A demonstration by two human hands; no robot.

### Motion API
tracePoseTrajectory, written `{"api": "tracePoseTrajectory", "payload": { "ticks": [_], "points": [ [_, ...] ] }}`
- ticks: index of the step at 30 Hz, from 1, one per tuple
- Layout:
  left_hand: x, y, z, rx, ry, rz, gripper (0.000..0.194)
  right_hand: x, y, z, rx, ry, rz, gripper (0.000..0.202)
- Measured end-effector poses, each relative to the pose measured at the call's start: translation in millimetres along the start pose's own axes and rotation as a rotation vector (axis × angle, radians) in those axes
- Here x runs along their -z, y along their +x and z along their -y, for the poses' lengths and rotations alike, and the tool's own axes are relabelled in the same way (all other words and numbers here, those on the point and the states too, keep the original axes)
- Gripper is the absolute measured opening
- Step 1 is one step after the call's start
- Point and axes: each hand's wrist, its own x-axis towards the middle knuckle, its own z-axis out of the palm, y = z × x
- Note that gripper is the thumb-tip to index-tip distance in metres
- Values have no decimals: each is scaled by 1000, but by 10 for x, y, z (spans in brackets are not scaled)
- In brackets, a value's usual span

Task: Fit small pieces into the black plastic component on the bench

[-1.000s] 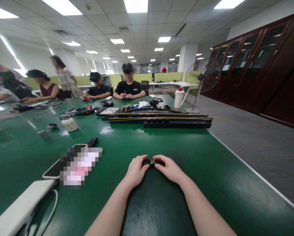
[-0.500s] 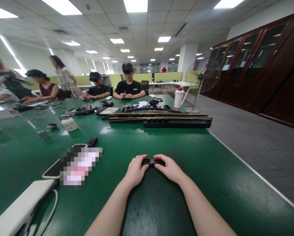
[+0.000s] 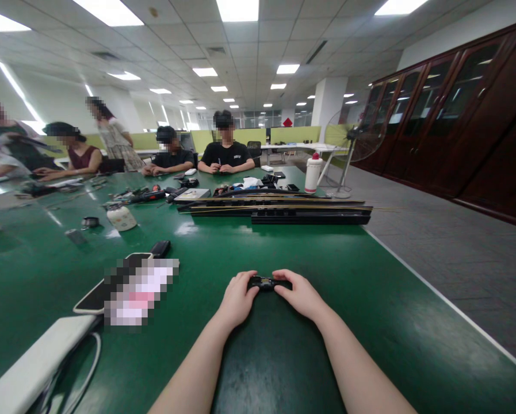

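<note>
A small black object [image 3: 265, 284] with a shiny, yellowish part in its middle rests low over the green table [image 3: 279, 356] in front of me. My left hand [image 3: 237, 297] grips its left end between thumb and fingers. At the opposite end, my right hand [image 3: 301, 294] curls thumb and fingers around it. Both ends are partly hidden by the fingers, and I cannot make out its exact kind. To the left lie a phone [image 3: 106, 290] in a pale case, a blurred-out pinkish-white item [image 3: 143, 293] and a small black item [image 3: 160, 248].
A long white box-like thing [image 3: 37, 365] with a grey cable [image 3: 94, 368] lies at lower left. Black rails [image 3: 312, 217] with thin rods cross the table ahead. A patterned jar [image 3: 122, 218] and a white bottle [image 3: 313, 173] stand farther off. Several people sit or stand beyond.
My right hand has shifted slightly to the right, its fingertips farther from my left hand's, so more of the black object shows. The left hand is almost unmoved.
</note>
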Motion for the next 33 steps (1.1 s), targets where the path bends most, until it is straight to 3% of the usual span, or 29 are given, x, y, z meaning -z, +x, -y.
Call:
{"api": "tracePoseTrajectory", "payload": {
  "ticks": [33],
  "points": [
    [-8,-14,3,-2,12,1,36,12,4,13,8,-53,-67,26]
  ]
}}
